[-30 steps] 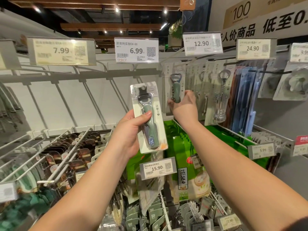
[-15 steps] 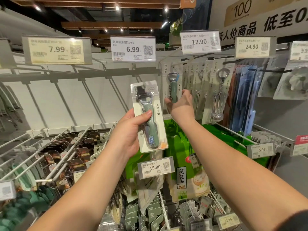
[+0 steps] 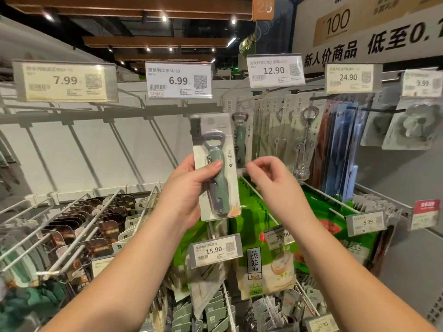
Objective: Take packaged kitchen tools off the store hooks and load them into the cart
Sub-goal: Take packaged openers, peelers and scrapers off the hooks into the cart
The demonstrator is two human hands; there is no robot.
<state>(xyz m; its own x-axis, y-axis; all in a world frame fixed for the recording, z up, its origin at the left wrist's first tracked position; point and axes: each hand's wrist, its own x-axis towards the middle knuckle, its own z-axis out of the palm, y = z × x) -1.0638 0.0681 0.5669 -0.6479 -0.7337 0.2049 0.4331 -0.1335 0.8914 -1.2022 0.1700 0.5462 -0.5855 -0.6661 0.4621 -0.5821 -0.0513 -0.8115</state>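
Opener pack (image 3: 217,168), the one already off its hook, sits in the left hand (image 3: 184,188): thumb across the front at mid-handle, fingers behind the card. Long axis near upright, top tipped a touch to 11 o'clock, bottle-opener head up. It hangs in front of the rack, w/ no cart in view.

Right hand (image 3: 271,178) is just beside the pack, at its 3 o'clock, apart from it. Fingers loosely curled, thumb and forefinger close together, nothing visibly between them; blur at the fingertips, so a light pinch can't be ruled out, but it reads as empty.

Next pack (image 3: 241,140) of the same opener still hangs on the hook under the 12.90 tag (image 3: 275,70). From the right hand it lies at about 11 o'clock, up and further back, long axis vertical. Right hand is the nearer one and the free one, so any second pick is prob. its job; left is occupied. Corkscrew packs (image 3: 309,140) hang to the right of it on the same row.

Vs. half a sec ago: right hand was up at the hanging pack, fingers on its lower edge. Now it's pulled back toward the body and lower, level w/ the left hand, and that pack stayed on the hook. Left hand and its pack barely shifted. Looks like the second grab was dropped or reset, though I can't say which.
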